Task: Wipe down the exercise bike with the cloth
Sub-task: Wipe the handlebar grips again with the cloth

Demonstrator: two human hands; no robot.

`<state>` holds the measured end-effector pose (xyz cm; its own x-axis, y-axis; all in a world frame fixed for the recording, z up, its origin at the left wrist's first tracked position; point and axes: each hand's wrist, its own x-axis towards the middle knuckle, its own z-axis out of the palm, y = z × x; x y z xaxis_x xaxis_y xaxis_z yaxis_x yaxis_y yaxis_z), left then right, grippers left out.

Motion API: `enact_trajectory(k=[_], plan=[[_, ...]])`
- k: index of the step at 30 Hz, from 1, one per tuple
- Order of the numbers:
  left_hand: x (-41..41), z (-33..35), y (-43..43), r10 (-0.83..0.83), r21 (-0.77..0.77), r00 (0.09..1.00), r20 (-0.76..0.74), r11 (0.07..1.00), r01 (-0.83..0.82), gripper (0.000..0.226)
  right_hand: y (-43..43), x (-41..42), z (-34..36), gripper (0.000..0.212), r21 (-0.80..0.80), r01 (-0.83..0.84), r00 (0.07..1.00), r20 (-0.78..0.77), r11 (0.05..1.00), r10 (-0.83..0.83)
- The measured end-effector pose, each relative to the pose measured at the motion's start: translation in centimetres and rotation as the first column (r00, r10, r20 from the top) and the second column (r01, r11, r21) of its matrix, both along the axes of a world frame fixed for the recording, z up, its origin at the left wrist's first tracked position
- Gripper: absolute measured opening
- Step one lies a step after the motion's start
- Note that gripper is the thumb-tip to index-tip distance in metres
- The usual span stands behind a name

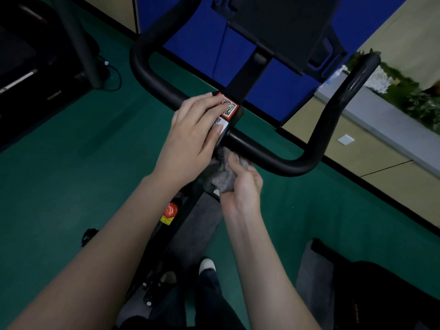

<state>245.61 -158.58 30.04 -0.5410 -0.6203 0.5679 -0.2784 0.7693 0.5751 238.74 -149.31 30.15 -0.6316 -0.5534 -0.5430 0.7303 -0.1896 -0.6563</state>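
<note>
The black exercise bike's handlebar (281, 160) curves across the middle of the view, with a dark console (281, 27) above it. My left hand (195, 134) lies flat on the handlebar's centre clamp, fingers over the red and white QR stickers (230, 107). My right hand (242, 186) is closed on a crumpled grey cloth (221, 175), pressed against the bike's stem just under the clamp. A red knob (171, 209) sits lower on the frame, beside my left forearm.
Green floor (71, 175) surrounds the bike. Another black machine (35, 55) with a cable stands at the upper left. A blue and beige wall (281, 91) runs behind, with plants (404, 91) on a ledge at right. A dark bag (381, 289) lies at lower right.
</note>
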Motion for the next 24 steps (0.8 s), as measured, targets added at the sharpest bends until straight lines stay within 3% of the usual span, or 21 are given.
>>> enact_trajectory(k=[5,11,19,24], plan=[[-0.2,-0.2,0.1,0.015,-0.010,1.000,-0.022,1.000,-0.015,0.033,1.9,-1.4,0.1,0.015,0.016,0.151,0.988,-0.025,0.988,-0.150],[-0.1,-0.2,-0.1,0.023,-0.039,0.999,-0.022,0.999,-0.024,0.032,0.4,0.7,0.5,0.013,0.005,0.030,0.999,0.031,1.000,-0.030],[-0.2,0.2,0.4,0.048,-0.018,0.999,0.003,0.999,-0.048,0.032,4.5,-1.7,0.9,0.019,0.026,0.183,0.983,-0.016,0.983,-0.183],[-1.0,1.5,1.8,0.080,-0.163,0.996,0.041,0.984,-0.072,0.028,3.3,-0.5,0.8,0.015,0.039,0.126,0.992,-0.018,0.991,-0.125]])
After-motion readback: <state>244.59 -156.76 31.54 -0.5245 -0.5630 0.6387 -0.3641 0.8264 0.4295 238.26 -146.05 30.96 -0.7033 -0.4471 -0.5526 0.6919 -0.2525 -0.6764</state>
